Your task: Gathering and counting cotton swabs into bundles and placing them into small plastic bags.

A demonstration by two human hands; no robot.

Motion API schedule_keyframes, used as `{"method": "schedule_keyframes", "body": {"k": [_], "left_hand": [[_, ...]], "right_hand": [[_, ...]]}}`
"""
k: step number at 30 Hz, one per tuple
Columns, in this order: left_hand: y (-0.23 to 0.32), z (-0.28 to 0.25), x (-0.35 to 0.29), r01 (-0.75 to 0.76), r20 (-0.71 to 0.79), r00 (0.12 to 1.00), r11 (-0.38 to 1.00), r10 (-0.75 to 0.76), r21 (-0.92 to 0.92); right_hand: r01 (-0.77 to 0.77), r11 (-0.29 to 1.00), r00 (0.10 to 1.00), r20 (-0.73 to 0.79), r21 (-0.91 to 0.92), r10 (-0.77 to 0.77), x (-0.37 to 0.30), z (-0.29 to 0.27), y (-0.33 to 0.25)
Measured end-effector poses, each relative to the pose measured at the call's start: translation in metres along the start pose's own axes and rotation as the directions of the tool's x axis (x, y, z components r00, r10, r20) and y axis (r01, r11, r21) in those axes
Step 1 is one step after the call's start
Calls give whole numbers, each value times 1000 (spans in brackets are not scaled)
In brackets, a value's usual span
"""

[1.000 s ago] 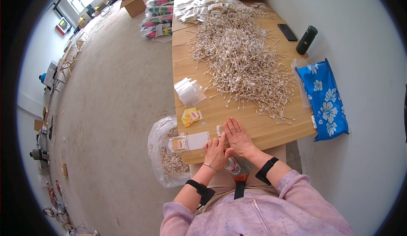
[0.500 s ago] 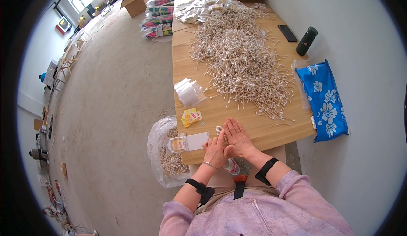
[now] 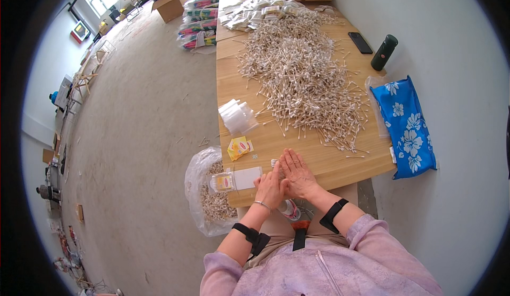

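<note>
At the near edge of the wooden table, a small row of cotton swabs (image 3: 274,162) lies between my hands. My right hand (image 3: 298,175) rests flat beside the row, fingers stretched out and touching its right side. From the left, my left hand (image 3: 271,191) reaches the swabs with its index finger extended, its thumb close to a white card (image 3: 248,177). Left of that card is a clear packet of cotton swabs (image 3: 222,182) with a yellow label, at the table's corner. The swabs' lower ends are partly covered by my hands.
A large heap of loose cotton swabs (image 3: 303,78) spreads over the table. Clear plastic bags (image 3: 237,116) and yellow cards (image 3: 240,148) lie on the left. A bag of swabs (image 3: 199,211) stands below. Along the right are a phone (image 3: 360,43), a dark bottle (image 3: 384,52) and a blue flowered pouch (image 3: 408,128).
My hands have shifted very slightly at the row of swabs, and a little more of the sticks shows between them. Everything else stays in place.
</note>
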State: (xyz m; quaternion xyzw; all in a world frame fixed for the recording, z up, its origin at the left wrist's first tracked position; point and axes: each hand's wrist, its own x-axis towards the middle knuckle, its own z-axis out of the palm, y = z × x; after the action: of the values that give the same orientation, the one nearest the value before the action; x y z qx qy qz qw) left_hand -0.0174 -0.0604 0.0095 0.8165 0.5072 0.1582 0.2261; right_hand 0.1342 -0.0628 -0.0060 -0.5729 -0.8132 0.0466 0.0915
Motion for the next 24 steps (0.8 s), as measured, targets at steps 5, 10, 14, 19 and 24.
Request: {"method": "schedule_keyframes", "body": {"k": [5,10,14,19,24], "left_hand": [[-4,0,4,55,75,996,998,-55,3],[-7,2,6,42,57,998,998,-39,-47],[-3,-2,13,97,119,988,995,-93,-27],[4,-3,17,171,95,981,985,-171,7],[-3,1,16,163,72,984,986,-164,24]], "right_hand": [[-1,997,1000,-10,73,1,0,-4,-1],[-7,997,1000,0,72,7,1,-6,-1],[-6,997,1000,2,82,6,0,-7,-1],[3,996,1000,-5,85,-3,0,-6,0],[28,995,1000,2,92,-28,-7,-4,-3]]}}
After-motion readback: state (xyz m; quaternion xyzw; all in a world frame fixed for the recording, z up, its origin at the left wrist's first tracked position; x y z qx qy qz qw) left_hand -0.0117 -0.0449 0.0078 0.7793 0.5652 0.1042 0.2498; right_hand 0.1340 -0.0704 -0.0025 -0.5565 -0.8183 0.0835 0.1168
